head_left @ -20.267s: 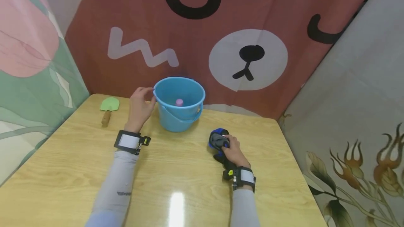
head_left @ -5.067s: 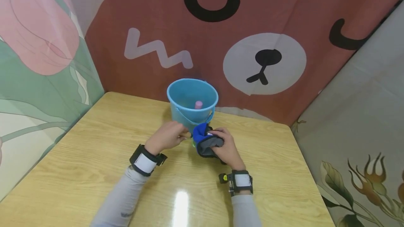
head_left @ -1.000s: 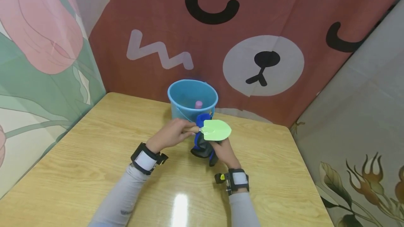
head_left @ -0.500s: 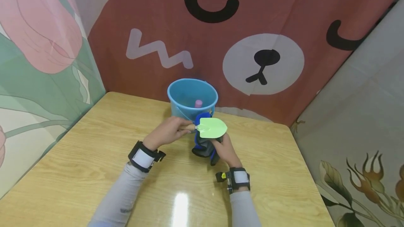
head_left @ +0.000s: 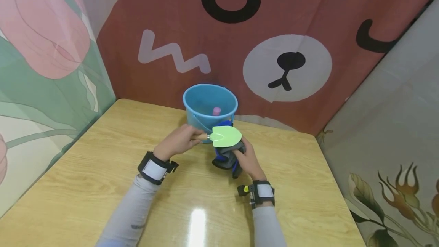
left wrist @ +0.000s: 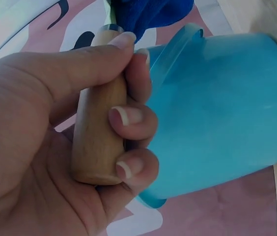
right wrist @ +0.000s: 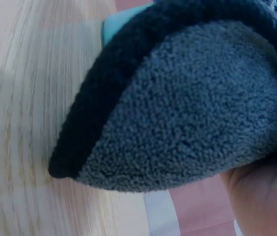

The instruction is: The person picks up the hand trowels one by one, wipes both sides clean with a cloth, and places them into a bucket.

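My left hand [head_left: 178,140] grips the wooden handle [left wrist: 99,123] of a small garden trowel [head_left: 226,136], fingers curled round it. Its light green blade points right, above a blue and grey cloth [head_left: 225,160] with a black edge. The cloth hangs bunched in my right hand [head_left: 250,160], partly hidden by the blade. Close up in the right wrist view, the grey fleecy side of the cloth [right wrist: 192,108] covers most of my fingers. Behind both hands stands a light blue bucket [head_left: 196,118], upright, with a pink-topped object [head_left: 217,111] inside.
The bucket stands near the back of a wooden table [head_left: 103,155], close to a curtain with a bear face [head_left: 288,73]. Patterned cloths hang at the left and right sides. The bucket's handle hangs down its front.
The trowel, on the table at left 20 seconds ago, is now in my left hand. The cloth has been lifted from the table. Over the last second the blade shifted slightly left.
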`<action>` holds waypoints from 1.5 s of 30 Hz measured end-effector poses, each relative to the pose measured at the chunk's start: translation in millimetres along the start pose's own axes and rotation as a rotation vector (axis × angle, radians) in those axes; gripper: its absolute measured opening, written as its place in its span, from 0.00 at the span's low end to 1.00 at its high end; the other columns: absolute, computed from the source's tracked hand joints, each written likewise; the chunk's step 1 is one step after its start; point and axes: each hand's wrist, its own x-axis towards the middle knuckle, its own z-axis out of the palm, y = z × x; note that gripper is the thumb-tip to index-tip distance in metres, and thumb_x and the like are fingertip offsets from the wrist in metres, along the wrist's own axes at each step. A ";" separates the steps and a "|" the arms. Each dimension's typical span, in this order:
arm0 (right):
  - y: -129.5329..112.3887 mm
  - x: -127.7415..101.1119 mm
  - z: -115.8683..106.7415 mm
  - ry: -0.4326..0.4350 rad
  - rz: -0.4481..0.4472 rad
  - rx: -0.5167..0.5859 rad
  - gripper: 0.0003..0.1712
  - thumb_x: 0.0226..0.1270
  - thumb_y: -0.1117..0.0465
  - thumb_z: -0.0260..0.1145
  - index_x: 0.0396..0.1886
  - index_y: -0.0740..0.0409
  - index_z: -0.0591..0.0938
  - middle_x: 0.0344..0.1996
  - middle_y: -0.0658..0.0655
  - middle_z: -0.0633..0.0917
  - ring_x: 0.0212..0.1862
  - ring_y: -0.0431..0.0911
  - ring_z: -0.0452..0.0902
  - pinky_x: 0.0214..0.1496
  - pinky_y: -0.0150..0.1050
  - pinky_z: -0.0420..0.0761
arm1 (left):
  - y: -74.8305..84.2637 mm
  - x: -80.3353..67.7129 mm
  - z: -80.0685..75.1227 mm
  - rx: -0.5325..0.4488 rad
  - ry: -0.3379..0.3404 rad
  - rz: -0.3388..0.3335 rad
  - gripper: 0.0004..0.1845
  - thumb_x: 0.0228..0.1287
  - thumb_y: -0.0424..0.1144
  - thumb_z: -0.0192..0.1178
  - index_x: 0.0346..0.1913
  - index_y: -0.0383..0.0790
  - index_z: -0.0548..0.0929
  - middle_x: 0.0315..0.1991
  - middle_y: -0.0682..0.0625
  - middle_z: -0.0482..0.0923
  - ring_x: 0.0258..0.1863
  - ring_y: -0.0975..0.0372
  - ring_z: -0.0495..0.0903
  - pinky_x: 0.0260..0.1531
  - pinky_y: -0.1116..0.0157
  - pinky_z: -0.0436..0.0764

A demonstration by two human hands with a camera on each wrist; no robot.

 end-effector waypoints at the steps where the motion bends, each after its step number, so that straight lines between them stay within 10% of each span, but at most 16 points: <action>1: 0.0 -0.1 -0.4 -0.001 0.006 -0.004 0.27 0.76 0.67 0.60 0.73 0.65 0.69 0.69 0.66 0.74 0.73 0.58 0.67 0.74 0.53 0.65 | 0.0 -0.5 -0.7 -0.004 -0.005 -0.006 0.11 0.63 0.28 0.69 0.48 0.39 0.85 0.44 0.48 0.87 0.41 0.59 0.85 0.43 0.58 0.84; 13: 33.1 7.7 -2.0 0.071 0.062 -0.020 0.22 0.75 0.65 0.62 0.66 0.61 0.75 0.64 0.64 0.79 0.69 0.58 0.71 0.73 0.58 0.65 | -14.2 -6.4 -13.2 -0.040 -0.125 -0.127 0.05 0.69 0.31 0.65 0.34 0.43 0.82 0.32 0.50 0.81 0.32 0.63 0.78 0.37 0.62 0.80; 23: 31.9 7.8 -4.2 0.073 0.045 -0.010 0.25 0.73 0.68 0.62 0.68 0.61 0.74 0.65 0.64 0.77 0.70 0.59 0.70 0.73 0.57 0.66 | -16.1 -11.3 -26.7 -0.021 -0.139 -0.166 0.12 0.66 0.24 0.64 0.49 0.35 0.88 0.36 0.49 0.86 0.29 0.62 0.77 0.34 0.63 0.79; 34: 35.7 8.0 -4.0 0.072 0.052 -0.003 0.24 0.74 0.65 0.63 0.67 0.59 0.74 0.64 0.62 0.78 0.68 0.58 0.72 0.71 0.58 0.67 | -5.7 -11.5 -30.4 -0.113 -0.126 -0.062 0.05 0.70 0.29 0.63 0.44 0.37 0.87 0.31 0.51 0.81 0.23 0.65 0.72 0.27 0.67 0.74; 45: 38.8 7.6 6.3 0.027 0.010 0.020 0.28 0.74 0.60 0.65 0.71 0.51 0.73 0.68 0.57 0.77 0.73 0.54 0.68 0.75 0.58 0.62 | 4.5 0.5 -9.7 -0.158 -0.128 0.055 0.14 0.70 0.29 0.63 0.56 0.38 0.83 0.50 0.48 0.87 0.47 0.61 0.85 0.49 0.60 0.84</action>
